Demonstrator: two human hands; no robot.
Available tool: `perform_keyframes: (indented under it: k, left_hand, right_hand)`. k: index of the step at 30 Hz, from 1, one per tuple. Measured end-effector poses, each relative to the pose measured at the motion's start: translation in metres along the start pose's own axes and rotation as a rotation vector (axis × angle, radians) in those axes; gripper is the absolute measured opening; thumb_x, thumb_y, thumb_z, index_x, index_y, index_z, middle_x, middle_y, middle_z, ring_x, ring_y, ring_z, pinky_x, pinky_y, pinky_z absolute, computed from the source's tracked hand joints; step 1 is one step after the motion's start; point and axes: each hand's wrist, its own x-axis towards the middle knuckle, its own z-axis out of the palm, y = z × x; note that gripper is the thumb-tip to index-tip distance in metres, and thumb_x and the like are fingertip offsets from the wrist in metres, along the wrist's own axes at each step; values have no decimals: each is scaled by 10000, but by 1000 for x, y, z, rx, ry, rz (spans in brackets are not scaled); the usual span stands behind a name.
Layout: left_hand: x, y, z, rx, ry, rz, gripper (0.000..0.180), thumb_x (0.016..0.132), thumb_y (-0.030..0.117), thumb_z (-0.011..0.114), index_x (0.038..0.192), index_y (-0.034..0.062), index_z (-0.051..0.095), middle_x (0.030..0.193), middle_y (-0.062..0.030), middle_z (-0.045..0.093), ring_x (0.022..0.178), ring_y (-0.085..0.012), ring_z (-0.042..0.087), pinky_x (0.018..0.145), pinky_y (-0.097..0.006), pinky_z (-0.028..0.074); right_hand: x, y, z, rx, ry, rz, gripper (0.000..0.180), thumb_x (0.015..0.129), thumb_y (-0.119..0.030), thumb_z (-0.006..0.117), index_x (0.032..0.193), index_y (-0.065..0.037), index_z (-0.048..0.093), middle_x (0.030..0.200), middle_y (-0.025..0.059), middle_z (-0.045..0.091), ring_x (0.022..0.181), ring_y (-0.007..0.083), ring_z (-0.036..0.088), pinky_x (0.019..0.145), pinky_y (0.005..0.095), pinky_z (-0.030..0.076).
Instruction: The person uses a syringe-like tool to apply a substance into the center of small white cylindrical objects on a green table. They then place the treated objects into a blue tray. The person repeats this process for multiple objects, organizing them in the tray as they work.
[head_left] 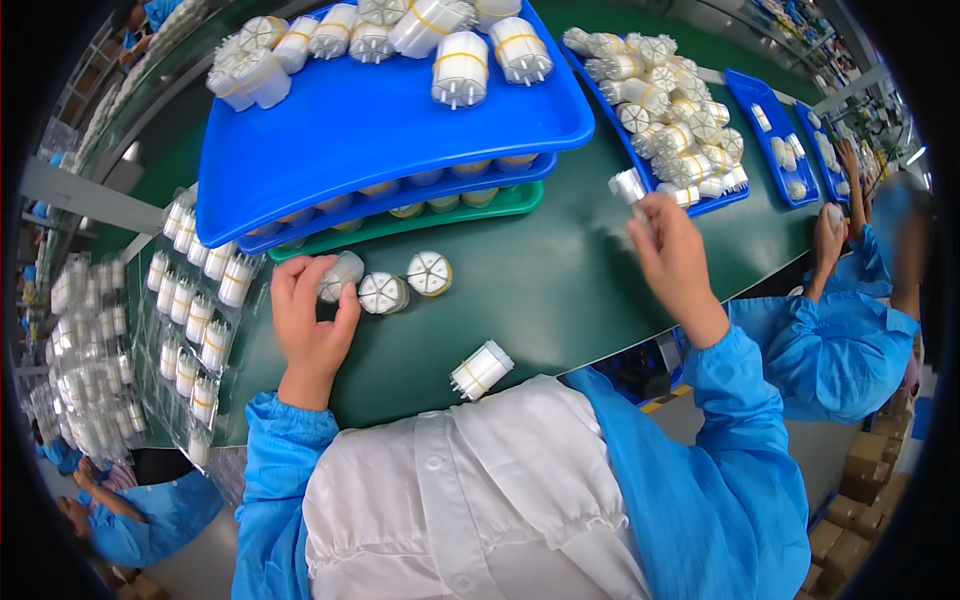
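Observation:
My left hand [312,325] pinches a whitish round part [342,274] between thumb and fingers on the green bench. Right beside it two white cylindrical parts, a nearer one [383,293] and a farther one [429,273], stand with segmented round faces up. My right hand [672,258] is raised near the edge of a heaped blue tray, fingers closed on a white part [627,186] that is partly blurred. Closer to my body a white cylindrical part with a yellow band and prongs [482,370] lies on its side.
Stacked blue trays [390,120] bear similar parts, with a green tray [500,204] underneath. A heaped blue tray [640,160] stands to the right. Bagged parts [190,310] lie at left. A co-worker in blue [830,340] sits close on my right.

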Motion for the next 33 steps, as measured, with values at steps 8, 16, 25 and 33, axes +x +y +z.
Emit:
perform_keyframes:
  k: [8,16,25,33]
  left_hand:
    - [1,0,2,-39,3,-18,375,785,17,752,1152,37,676,1099,-148,599,999,-308,610,862,-387,508]
    - [-1,-2,0,-47,43,-25,385,750,59,791,1123,56,698,1058,-133,591,923,-295,617,768,-380,526]
    - [-3,-4,1,-70,37,-29,405,762,42,796,1152,44,685,1087,-135,602,954,-285,617,813,-371,522]
    - [-2,0,-7,-86,22,-102,479,751,28,774,1210,25,639,1097,-133,657,984,-279,620,844,-368,512]
  right_hand:
    - [55,3,50,-167,134,-275,104,895,-29,690,990,-13,652,912,166,656,884,359,652,775,431,527]
    - [-18,-114,31,249,-361,-754,285,869,-140,750,1130,-44,689,1146,142,698,1011,327,672,870,435,545]
    - [-39,-103,51,395,-466,-385,537,823,-164,800,1301,-21,601,1199,172,617,1053,331,636,844,424,550]
    - [9,-102,54,247,-138,-307,419,805,-143,801,1167,-25,626,1077,157,593,904,337,635,744,420,536]
